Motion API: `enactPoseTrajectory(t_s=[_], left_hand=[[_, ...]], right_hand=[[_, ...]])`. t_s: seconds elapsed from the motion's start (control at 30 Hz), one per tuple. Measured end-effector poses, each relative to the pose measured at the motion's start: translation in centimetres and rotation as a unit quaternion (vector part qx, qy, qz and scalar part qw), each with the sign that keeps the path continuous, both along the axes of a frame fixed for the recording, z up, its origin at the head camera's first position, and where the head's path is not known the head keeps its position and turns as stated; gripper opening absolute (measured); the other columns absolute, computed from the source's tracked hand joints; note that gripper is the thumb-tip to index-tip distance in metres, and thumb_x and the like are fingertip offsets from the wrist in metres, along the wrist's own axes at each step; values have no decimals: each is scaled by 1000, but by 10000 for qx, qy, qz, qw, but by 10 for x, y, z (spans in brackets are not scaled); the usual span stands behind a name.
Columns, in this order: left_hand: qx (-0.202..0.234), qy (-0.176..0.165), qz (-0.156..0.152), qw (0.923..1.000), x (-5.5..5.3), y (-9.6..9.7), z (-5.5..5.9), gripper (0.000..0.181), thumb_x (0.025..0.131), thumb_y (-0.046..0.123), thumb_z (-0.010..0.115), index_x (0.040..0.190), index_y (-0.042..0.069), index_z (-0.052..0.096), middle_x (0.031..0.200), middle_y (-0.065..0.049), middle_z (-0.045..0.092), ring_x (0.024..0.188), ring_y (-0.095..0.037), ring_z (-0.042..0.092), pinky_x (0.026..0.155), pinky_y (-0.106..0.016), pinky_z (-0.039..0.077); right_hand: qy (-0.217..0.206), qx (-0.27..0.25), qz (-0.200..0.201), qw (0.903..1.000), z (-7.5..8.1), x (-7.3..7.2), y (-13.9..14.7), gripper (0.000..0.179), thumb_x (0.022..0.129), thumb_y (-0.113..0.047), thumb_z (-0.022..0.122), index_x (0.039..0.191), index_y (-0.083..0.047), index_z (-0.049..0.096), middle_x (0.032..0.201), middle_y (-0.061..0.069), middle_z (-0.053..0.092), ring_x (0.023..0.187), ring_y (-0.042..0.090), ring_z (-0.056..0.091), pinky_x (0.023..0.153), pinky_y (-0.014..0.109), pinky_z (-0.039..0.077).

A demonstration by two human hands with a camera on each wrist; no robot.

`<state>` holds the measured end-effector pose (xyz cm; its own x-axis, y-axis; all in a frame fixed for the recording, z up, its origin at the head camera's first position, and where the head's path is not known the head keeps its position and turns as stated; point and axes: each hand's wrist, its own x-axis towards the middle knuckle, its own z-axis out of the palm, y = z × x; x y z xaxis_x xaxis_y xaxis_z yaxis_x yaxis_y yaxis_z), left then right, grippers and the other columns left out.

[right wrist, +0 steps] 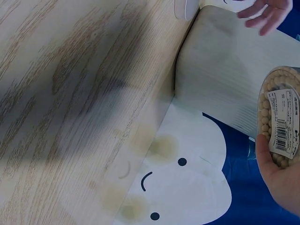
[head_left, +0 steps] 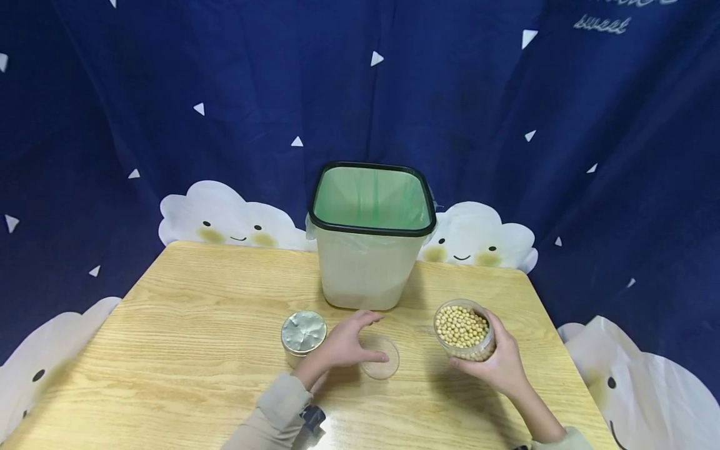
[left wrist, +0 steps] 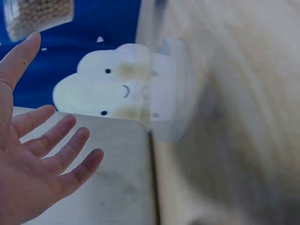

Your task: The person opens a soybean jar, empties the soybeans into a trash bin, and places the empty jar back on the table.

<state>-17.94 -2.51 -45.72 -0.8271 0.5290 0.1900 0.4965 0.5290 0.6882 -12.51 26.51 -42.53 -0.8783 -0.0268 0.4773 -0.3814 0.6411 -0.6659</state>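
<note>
My right hand (head_left: 497, 365) grips a clear jar (head_left: 475, 353) full of round yellow beans (head_left: 461, 325), tilted so that its open top faces me. A white barcode label (right wrist: 283, 122) shows on the jar's side in the right wrist view. My left hand (head_left: 345, 344) is spread, thumb and fingers apart with nothing between them. A clear round lid (head_left: 384, 369) lies on the table beneath its thumb. Close to the left wrist stands a container with a crinkled silver foil top (head_left: 304, 331), its lower side partly hidden by that arm.
Behind the hands a white bin (head_left: 368, 269) with a black rim and a green liner (head_left: 365, 197) stands on the wooden table (head_left: 214, 319). A dark blue curtain (head_left: 253, 81) with white clouds hangs behind and around the table.
</note>
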Motion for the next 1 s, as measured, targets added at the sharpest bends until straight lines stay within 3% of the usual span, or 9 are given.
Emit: enactPoseTrajectory(t_s=[0.33,0.73,1.0], left_hand=[[762,240,-179,9966,3,-8,32,78,66,35,80,132,10,46,122,-6,55,109,-21,51,89,-38,44],[1023,626,-5,9928,11,-21,65,77,66,31,80,131,12,44,127,-3,51,110,-19,49,87,-36,45],[1186,952,46,9884,9,-34,77,78,66,29,81,132,10,44,126,-6,51,109,-21,50,84,-35,46]], right_hand=[[-7,-1,10,10000,1,-1,0,95,42,-8,89,127,0,45,114,16,56,99,-4,45,80,10,35],[98,11,15,10000,-1,-2,3,96,42,-9,90,127,-1,46,113,15,57,98,-4,45,80,9,35],[75,46,-41,10000,0,-2,3,96,41,-9,89,126,-1,46,113,16,57,98,-4,45,80,9,35]])
